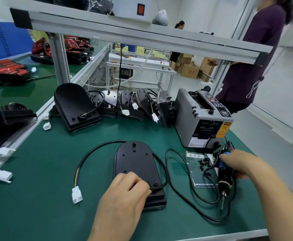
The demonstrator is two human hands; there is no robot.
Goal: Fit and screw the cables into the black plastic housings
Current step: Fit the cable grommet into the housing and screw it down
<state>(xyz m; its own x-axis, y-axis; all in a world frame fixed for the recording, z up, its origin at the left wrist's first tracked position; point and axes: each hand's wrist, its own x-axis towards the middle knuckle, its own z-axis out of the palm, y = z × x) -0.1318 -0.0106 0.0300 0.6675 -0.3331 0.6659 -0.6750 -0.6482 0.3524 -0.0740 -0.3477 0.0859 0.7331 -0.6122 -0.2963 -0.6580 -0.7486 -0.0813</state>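
Left hand (124, 193) nearest, knuckles up, fingers bent with tips down on the near end of the black housing (137, 164), right where the cable (93, 153) enters. Cannot tell if the fingers pinch the cable or only press it

Housing lies flat on the green surface (38, 214), running away from the left hand. Cable leaves under the fingertips, loops round the far end of the housing and comes back left of the left hand, ending in a white connector (77, 195) lying loose

Right hand (237, 164) is closed round an electric screwdriver (224, 178). Its bit points down at the surface, well apart from the housing. Driver cord (177, 188) trails between the hands

Just left of the right hand: loose black screws (204, 163) on a clear plastic sheet (199, 173)

Beyond the right hand: grey tape dispenser (203, 119). Beyond the left hand: one large housing (74, 106) propped up, then a row of housings (138, 103) on edge with cables and white plugs hanging out

Progress, as judged:
- cable on this unit looks fitted into place
- screwing not yet under way, bit off the work; whether any screw sits in the near holes is too small to tell
- units in the far row appear cabled, probably finished
- left: drive the screws here
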